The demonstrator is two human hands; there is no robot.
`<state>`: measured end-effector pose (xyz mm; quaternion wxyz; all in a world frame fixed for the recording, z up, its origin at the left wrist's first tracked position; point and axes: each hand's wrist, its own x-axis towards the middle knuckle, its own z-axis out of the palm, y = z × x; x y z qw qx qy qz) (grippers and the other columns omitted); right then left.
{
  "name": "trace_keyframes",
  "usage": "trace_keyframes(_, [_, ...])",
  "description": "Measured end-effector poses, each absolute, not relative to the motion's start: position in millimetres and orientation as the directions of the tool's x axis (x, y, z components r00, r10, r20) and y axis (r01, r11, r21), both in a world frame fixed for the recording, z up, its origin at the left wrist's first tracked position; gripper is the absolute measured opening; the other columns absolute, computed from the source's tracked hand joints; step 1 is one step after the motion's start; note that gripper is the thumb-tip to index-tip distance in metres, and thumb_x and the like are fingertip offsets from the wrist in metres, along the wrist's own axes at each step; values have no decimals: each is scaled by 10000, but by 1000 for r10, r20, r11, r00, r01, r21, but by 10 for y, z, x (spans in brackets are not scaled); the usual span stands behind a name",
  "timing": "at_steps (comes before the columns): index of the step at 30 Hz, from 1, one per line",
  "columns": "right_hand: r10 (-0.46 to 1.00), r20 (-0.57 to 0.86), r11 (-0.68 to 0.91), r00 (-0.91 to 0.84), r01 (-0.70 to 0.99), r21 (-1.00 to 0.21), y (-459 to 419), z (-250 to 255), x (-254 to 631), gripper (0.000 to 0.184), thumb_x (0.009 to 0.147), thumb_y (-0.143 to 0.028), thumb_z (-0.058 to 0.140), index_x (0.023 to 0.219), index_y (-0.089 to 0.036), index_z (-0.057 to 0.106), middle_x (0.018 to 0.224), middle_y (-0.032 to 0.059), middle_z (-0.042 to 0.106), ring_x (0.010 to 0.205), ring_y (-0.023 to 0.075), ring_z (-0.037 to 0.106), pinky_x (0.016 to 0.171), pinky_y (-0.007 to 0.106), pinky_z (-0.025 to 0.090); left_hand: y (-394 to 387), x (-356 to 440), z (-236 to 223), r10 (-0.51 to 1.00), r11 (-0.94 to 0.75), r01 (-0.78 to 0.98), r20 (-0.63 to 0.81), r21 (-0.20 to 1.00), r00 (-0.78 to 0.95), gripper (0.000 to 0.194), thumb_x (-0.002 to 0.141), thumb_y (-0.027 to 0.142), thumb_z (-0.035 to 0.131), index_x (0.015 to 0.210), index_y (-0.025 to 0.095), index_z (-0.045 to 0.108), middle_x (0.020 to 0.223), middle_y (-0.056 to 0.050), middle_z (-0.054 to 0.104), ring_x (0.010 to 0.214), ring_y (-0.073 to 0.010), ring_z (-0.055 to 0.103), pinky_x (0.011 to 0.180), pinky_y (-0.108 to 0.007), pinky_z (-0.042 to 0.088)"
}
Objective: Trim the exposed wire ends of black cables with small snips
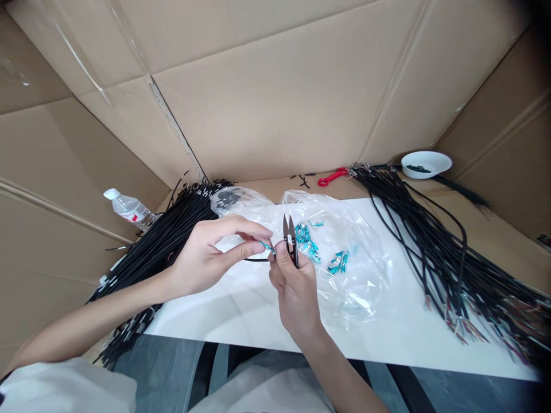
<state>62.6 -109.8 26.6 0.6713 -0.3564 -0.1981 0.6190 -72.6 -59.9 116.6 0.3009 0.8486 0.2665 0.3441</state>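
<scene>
Over the middle of the table, my left hand (215,249) pinches a small teal foil strip (267,247) between thumb and index finger, with thin wires beside it. My right hand (297,287) meets it, its thumb and fingertips closed at the end of a black cable (256,260). Also in my right hand is a pair of thread snips (290,234), blades pointing up and apart. The cable's further course is partly hidden by my hands. Just beyond, teal foil scraps (306,243) lie in a loose pile on a clear plastic bag (361,287).
A thick bundle of black cables (166,241) lies left, beside a water bottle (129,207). On the right, more cables (422,235) show stripped coloured ends. A red tool (333,176) and a white bowl (426,164) with dark bits stand near the cardboard wall (275,103).
</scene>
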Motion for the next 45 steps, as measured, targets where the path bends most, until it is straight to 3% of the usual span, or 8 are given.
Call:
trace_keyframes(7, [980,-157,-26,119,-712,-702,-1112,286,645,519,724,-616,801,636,-186,523,509,-106,256,459,40,129,425,247,99,-390,-758,1146,500,-728,82,445,680,743,315,894,90,714,1178,199,633,922,-28,774,862,-122,721,816,-230,572])
trace_keyframes(16, [992,-125,-68,34,-684,-727,-1151,271,680,465,782,-584,769,681,-164,595,496,-103,270,458,43,129,436,253,90,-288,-768,1304,410,-765,83,383,639,828,214,825,79,747,998,203,721,833,-43,761,760,-137,671,694,-249,547])
trace_keyframes(21, [993,-117,-84,3,-672,-736,-1171,264,696,468,788,-584,765,680,-158,603,494,-103,265,460,42,133,441,256,90,-235,-728,1443,328,-800,114,270,589,905,163,859,137,710,940,262,775,815,-38,775,714,-147,678,733,-293,538])
trace_keyframes(28, [993,-112,-98,-24,-688,-719,-1166,260,735,473,785,-571,775,664,-163,569,493,-113,239,457,38,114,440,254,79,-224,-661,1656,210,-875,129,124,466,970,259,924,145,636,1036,331,778,986,-51,774,925,-178,687,924,-325,526])
trace_keyframes(34, [993,-112,-105,-34,-674,-731,-1169,264,749,495,751,-590,789,647,-161,565,495,-112,240,458,36,110,447,259,78,-247,-652,1776,189,-930,168,32,327,981,275,967,220,608,1104,410,752,1067,-26,758,1010,-185,669,983,-337,496])
trace_keyframes(38, [990,-117,-143,-82,-639,-756,-1162,246,764,486,732,-585,797,647,-152,595,489,-105,262,459,37,117,454,264,69,-276,-582,1805,177,-933,187,-59,307,982,263,974,226,572,1055,385,766,963,-19,766,939,-191,669,956,-339,489])
trace_keyframes(45, [973,-106,-209,-206,-584,-784,-1164,276,784,477,734,-549,792,580,-171,545,473,-105,236,470,47,120,461,273,88,-299,-351,1934,33,-935,122,-259,334,965,294,860,71,646,877,338,767,817,22,723,876,-175,634,899,-286,465])
